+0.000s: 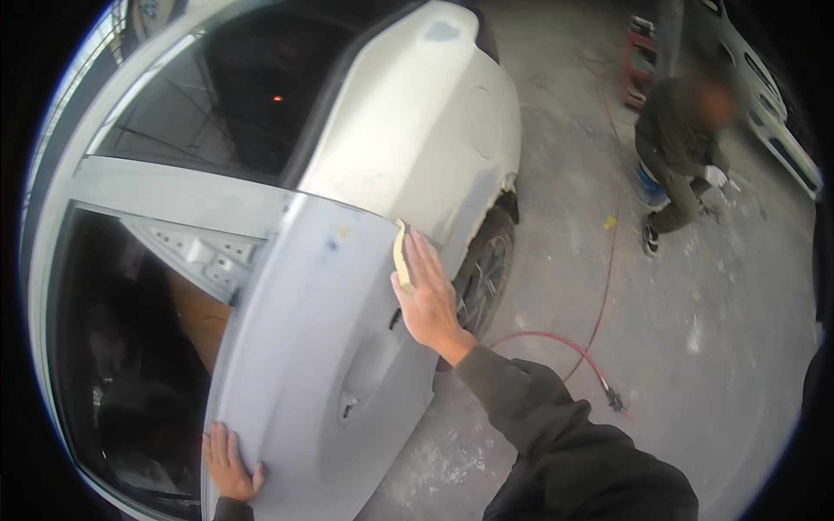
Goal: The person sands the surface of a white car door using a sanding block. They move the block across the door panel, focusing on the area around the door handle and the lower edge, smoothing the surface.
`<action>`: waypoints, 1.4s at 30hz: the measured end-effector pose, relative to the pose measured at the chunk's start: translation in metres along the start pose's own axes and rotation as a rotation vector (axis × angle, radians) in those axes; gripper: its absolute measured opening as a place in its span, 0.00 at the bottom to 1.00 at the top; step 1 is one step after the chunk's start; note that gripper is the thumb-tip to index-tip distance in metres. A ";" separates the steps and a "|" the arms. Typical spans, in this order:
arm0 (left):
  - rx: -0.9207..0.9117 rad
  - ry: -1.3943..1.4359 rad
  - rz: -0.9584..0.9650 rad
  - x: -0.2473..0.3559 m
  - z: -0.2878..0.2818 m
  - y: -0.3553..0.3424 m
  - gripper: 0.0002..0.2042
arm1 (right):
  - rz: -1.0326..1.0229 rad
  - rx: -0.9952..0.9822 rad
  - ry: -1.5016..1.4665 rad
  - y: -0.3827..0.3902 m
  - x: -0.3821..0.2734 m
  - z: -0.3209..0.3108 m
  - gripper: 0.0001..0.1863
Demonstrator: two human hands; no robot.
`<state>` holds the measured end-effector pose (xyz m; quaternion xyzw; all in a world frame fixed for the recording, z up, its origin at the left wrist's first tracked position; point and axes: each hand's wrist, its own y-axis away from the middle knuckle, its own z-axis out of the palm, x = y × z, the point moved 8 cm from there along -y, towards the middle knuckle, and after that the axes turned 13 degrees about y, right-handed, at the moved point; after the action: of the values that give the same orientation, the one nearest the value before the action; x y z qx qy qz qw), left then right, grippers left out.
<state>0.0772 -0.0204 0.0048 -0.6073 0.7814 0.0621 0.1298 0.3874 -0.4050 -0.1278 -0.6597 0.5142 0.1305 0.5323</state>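
My right hand [426, 300] presses a thin, pale yellow sanding sponge [402, 258] against the rear edge of a grey car door [304, 339]. The thumb and outstretched fingers grip the sponge, whose working face is hidden against the panel. Lower left, my left hand [230, 462] lies on the door by the window opening, fingers spread and holding nothing. The door has a matt grey coat, with small yellowish and blue spots near its upper rear corner. Beyond the door seam is a cream rear quarter panel [426, 113] with grey patches.
Below the quarter panel sits a rear wheel [488, 273]. A red hose [556, 336] with a black fitting lies across the concrete floor [695, 365]. At the far right a co-worker [678, 139] sits low, wearing a white glove, near a red rack [641, 61] and another white car [756, 78].
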 end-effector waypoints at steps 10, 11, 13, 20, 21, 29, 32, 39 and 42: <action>0.032 0.041 -0.084 -0.007 0.003 0.005 0.37 | -0.344 -0.141 0.167 -0.069 -0.063 -0.028 0.41; 0.031 0.037 -0.092 -0.005 0.004 0.000 0.37 | -0.321 -0.141 0.129 -0.074 -0.060 -0.041 0.38; 0.039 0.043 -0.128 0.013 0.002 -0.028 0.36 | -0.280 -0.140 0.042 -0.083 -0.053 -0.071 0.33; 0.280 0.040 0.133 0.092 -0.110 -0.292 0.33 | 0.786 -0.178 -0.906 -0.001 0.090 -0.089 0.26; 0.292 -0.009 0.135 0.094 -0.122 -0.329 0.32 | 0.885 -0.146 -1.026 0.011 0.104 -0.090 0.25; 0.203 -0.098 0.025 0.102 -0.123 -0.444 0.09 | 1.087 -0.196 -1.147 0.054 0.148 -0.142 0.22; 0.193 -0.057 0.003 0.111 -0.129 -0.440 0.12 | 0.991 -0.315 -0.983 0.047 0.147 -0.143 0.22; 0.165 0.068 0.083 0.203 -0.169 -0.419 0.13 | -0.242 -0.381 -0.284 -0.051 0.018 -0.164 0.38; 0.185 0.066 0.063 0.206 -0.170 -0.413 0.13 | -0.351 -0.451 -0.277 -0.041 -0.008 -0.146 0.43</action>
<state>0.4073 -0.3605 0.1352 -0.5696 0.8063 -0.0263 0.1575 0.3624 -0.5268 -0.0407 -0.8157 0.2734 0.2358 0.4520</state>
